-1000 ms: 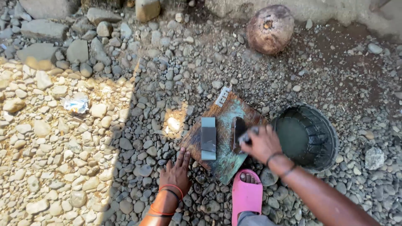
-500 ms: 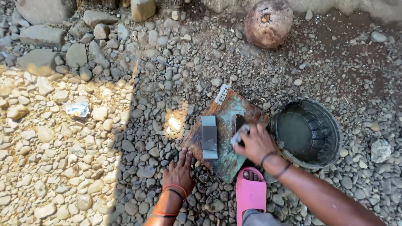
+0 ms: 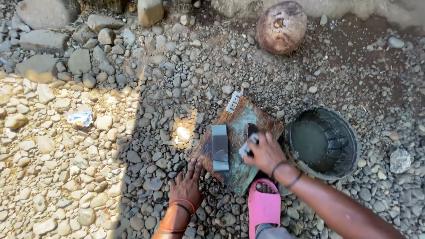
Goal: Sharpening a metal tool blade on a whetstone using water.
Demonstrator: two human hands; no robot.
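Note:
A worn wooden board (image 3: 239, 128) with patches of green paint lies on the gravel. A grey rectangular sharpening stone (image 3: 219, 147) rests on it. My right hand (image 3: 264, 152) is closed on a small tool with a pale handle and a dark end (image 3: 249, 135), held over the board's right part, to the right of the stone. My left hand (image 3: 187, 185) lies flat on the pebbles at the board's near left corner, fingers spread, holding nothing. It wears orange and dark wrist bands.
A black plastic bucket (image 3: 349, 132) holding water stands right of the board. My foot in a pink sandal (image 3: 263, 208) is below the board. A coconut (image 3: 281, 26) lies at the top. Large stones (image 3: 44, 40) fill the upper left; a crumpled wrapper (image 3: 80, 117) lies at left.
My right hand has slid slightly left and down along the board with the tool. The view has drifted a little. My left hand stays planted on the pebbles.

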